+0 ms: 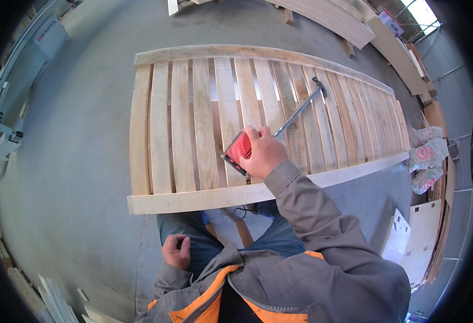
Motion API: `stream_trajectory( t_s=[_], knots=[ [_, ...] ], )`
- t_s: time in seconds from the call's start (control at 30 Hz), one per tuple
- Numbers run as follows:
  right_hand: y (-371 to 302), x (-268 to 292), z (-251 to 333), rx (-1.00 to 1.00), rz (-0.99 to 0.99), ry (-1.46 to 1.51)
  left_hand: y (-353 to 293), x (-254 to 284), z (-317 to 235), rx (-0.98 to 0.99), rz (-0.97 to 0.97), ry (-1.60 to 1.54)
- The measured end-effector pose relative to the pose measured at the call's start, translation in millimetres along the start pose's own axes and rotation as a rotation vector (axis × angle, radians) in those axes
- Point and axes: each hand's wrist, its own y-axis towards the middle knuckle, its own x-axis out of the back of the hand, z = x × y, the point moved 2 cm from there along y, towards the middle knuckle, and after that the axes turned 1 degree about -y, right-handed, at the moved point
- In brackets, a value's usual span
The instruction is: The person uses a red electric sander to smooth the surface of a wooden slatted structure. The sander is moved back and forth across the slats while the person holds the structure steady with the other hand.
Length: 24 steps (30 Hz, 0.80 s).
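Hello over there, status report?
Right grip: holding red tool. Left grip: loosely curled, at left thigh. Slatted wooden frame below; hammer across it.

A woodworking workshop — grey concrete floor, long pale boards at the far right, machinery along the left — with a slatted wooden frame in the middle.

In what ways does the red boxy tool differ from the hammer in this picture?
Shape: the red boxy tool is compact and blocky, while the hammer is long and thin.
Colour: the red boxy tool is red with dark parts; the hammer has a greyish shaft and a dark head.
Place: the red boxy tool is left of the hammer.
Both appear above the wooden slats.
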Motion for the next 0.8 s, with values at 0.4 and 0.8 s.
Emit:
stream_trajectory(
  t_s=[0.4, 0.8],
  knots=[
    [182.0, 19.6, 7.2, -0.258, -0.099, -0.063, 8.3, 4.7, 24.8, 0.113, -0.015, -0.072],
    [298.8, 34.1, -34.8, -0.252, -0.208, -0.040, 15.3, 17.8, 22.1, 0.140, -0.028, -0.120]
  ],
)
